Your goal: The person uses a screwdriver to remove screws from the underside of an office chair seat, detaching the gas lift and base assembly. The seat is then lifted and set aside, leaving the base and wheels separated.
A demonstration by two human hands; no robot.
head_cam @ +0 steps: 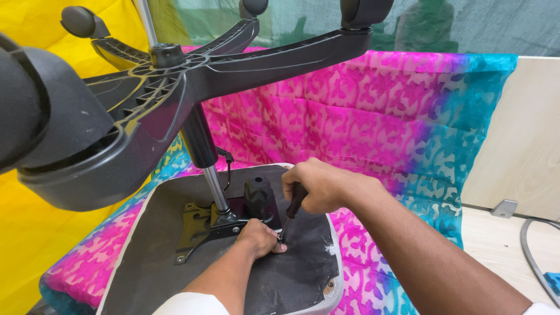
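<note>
An office chair lies upside down, its black seat underside [157, 256] facing up. Its black star base [175, 81] with castors looms at the upper left on a chrome gas column [217, 186]. A black metal mounting plate [195, 224] is fixed to the seat. My right hand [318, 185] is shut on a black-handled screwdriver [294, 201], whose tip points down at the plate's near edge. My left hand [259, 238] rests on the seat, fingers pinched right at the screwdriver tip; what it pinches is hidden.
A pink and turquoise patterned cloth [373, 116] covers the surface under the chair and drapes up behind it. Yellow fabric [35, 233] hangs at the left. A pale wooden panel [525, 140] stands at the right, with a grey cable [534, 262] on the floor.
</note>
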